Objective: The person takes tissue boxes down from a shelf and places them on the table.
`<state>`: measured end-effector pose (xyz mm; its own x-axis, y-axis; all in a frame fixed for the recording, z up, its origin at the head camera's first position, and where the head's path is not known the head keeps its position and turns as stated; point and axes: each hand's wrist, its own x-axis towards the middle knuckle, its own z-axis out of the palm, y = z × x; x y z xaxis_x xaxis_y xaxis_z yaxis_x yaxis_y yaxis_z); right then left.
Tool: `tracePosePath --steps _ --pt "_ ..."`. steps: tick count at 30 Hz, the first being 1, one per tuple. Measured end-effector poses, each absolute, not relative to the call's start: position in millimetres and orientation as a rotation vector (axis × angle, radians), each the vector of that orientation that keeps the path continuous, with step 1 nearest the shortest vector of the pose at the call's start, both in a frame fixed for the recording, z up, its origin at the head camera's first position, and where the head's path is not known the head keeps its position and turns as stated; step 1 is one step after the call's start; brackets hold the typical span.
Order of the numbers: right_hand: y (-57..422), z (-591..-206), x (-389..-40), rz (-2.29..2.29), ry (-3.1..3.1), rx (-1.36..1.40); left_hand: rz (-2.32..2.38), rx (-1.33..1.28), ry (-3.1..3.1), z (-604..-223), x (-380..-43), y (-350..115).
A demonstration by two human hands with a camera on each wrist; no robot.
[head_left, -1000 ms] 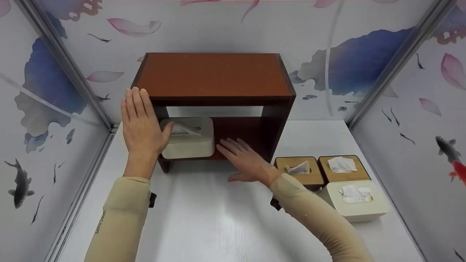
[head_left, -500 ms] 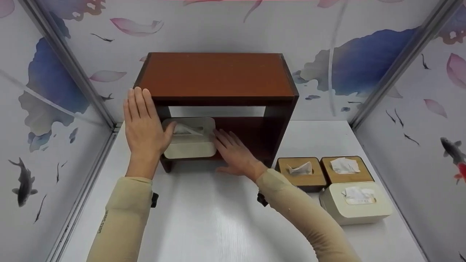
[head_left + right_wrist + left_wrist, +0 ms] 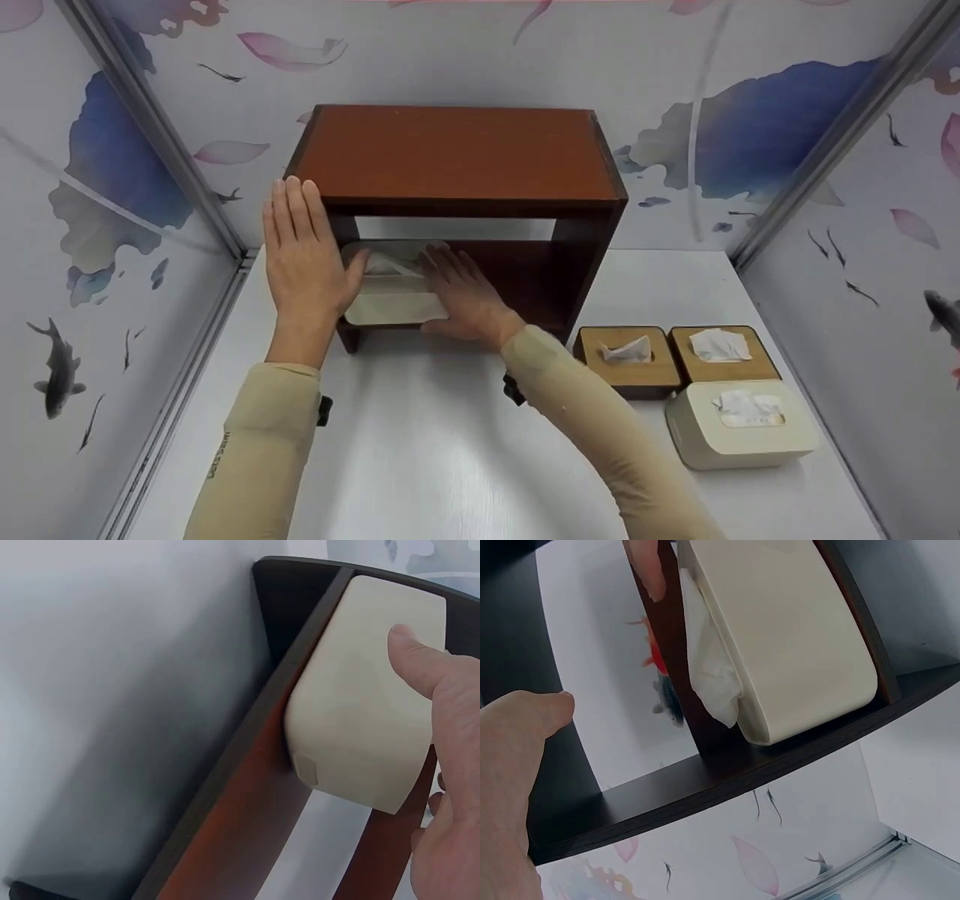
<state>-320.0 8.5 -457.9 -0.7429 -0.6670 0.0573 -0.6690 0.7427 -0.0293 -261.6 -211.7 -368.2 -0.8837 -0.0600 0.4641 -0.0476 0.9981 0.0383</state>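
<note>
A cream tissue box (image 3: 394, 309) with a white tissue (image 3: 711, 675) poking from its slot sits at the left end of the lower board of a brown wooden shelf (image 3: 457, 154). My left hand (image 3: 304, 259) lies flat along the shelf's left side panel, fingers straight and thumb out over the box's left edge. Reaching into the shelf, my right hand (image 3: 466, 300) is at the box's right end, fingers stretched over its top edge. In the right wrist view the right thumb (image 3: 416, 660) overlaps the box's front face.
Right of the shelf, two wood-topped tissue boxes (image 3: 664, 367) (image 3: 765, 360) stand side by side on the white table (image 3: 420, 465). A second cream tissue box (image 3: 750, 442) is just in front of them. Patterned panels (image 3: 480, 52) enclose the table at the back and sides.
My right hand has moved left and further into the shelf, from beside the cream box to over its right end. The left hand stays against the side panel; the view has shifted slightly.
</note>
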Motion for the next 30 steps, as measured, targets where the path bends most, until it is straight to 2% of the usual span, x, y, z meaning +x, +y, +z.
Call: tracePosePath --steps 30 --pt "-27.4 -456.2 -356.4 0.11 -3.125 0.991 0.001 0.088 -2.623 -371.9 -264.2 -212.4"
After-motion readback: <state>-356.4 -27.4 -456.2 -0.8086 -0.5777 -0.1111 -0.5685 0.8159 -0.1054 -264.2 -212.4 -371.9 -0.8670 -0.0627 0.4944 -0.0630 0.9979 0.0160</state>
